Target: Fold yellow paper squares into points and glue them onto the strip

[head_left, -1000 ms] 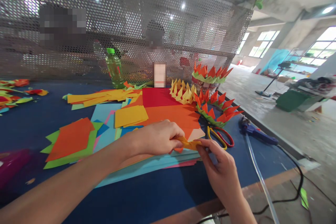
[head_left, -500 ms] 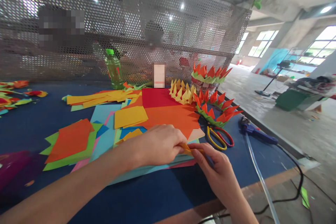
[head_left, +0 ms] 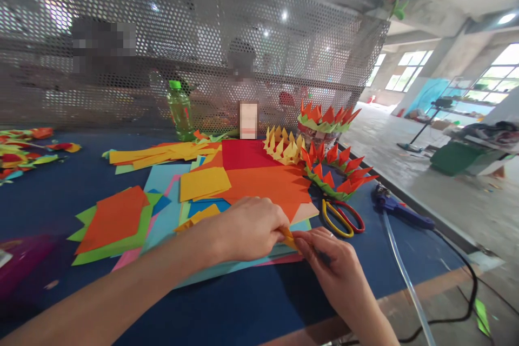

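Observation:
Between my two hands is a small folded piece of yellow-orange paper (head_left: 290, 239), mostly covered by fingers. My left hand (head_left: 251, 230) pinches its left end from above. At the other end, the thumb and fingers of my right hand (head_left: 330, 254) are closed on it. Beneath and behind them lie stacked coloured sheets: orange paper (head_left: 267, 181), red paper (head_left: 243, 154) and light blue paper (head_left: 162, 173). A yellow rectangle of paper (head_left: 205, 184) rests on the pile. Scissors (head_left: 338, 219) with yellow and red handles lie just beyond my right hand.
Pointed paper rings, one yellow (head_left: 284, 146) and one orange-green (head_left: 340, 173), stand behind the scissors. A blue glue gun (head_left: 401, 211) with a clear glue stick lies near the right edge. A green-capped bottle (head_left: 180, 111) stands by the perforated metal screen (head_left: 194, 21). Yellow strips (head_left: 162, 155) lie left.
My right fingers have closed more tightly around the folded paper's end, and the paper tilts down slightly more. The whole view has shifted a little; the table items stay put.

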Action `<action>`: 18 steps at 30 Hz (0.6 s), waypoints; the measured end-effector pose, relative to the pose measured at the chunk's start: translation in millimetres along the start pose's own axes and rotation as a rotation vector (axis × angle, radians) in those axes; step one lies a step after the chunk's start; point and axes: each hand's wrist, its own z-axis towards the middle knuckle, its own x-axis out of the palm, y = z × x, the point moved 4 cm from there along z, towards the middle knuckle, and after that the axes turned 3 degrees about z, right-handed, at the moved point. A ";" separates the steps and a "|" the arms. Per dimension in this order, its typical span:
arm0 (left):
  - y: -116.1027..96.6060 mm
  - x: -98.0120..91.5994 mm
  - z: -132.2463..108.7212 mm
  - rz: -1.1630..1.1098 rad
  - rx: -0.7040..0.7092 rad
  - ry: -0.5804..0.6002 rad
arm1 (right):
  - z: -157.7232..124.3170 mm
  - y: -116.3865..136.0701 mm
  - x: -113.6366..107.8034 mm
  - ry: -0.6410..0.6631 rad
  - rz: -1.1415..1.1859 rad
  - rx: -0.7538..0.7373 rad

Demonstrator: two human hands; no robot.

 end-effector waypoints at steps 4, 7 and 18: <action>-4.5 -3.5 -2.2 0.018 -0.002 0.004 | -0.2 -3.1 2.4 0.005 -0.034 0.011; -8.8 -5.8 -3.4 0.025 -0.002 0.007 | 0.1 -2.9 3.7 -0.005 -0.053 0.010; -9.2 0.0 -3.2 0.045 0.035 -0.025 | 1.7 12.4 0.4 -0.043 -0.105 -0.070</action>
